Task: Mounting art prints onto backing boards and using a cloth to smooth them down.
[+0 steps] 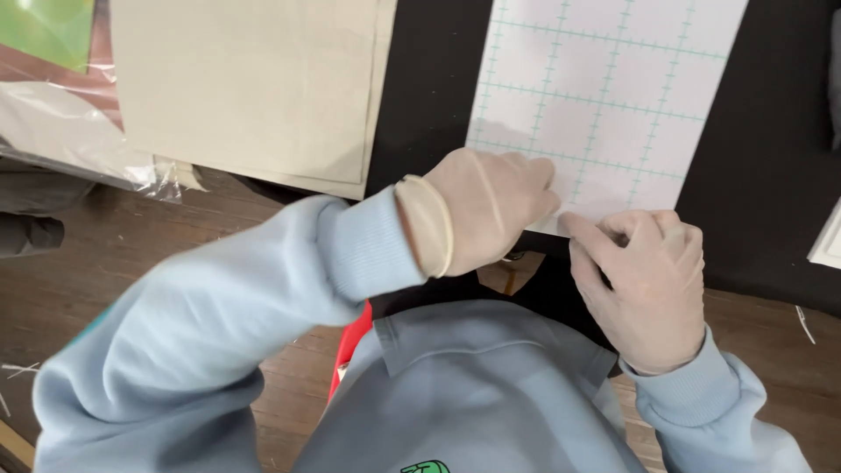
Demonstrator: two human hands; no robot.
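Pinching grid sheet near edge | left hand, right hand both grasping it

A white rectangular sheet printed with a pale green grid of ticked lines is laid flat on a black surface, slightly skewed. It extends beyond the far edge of view, and its near edge is pinched at the middle.

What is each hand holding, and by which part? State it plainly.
Both the left hand and the right hand pinch the white gridded sheet at its near bottom edge, fingertips close together.
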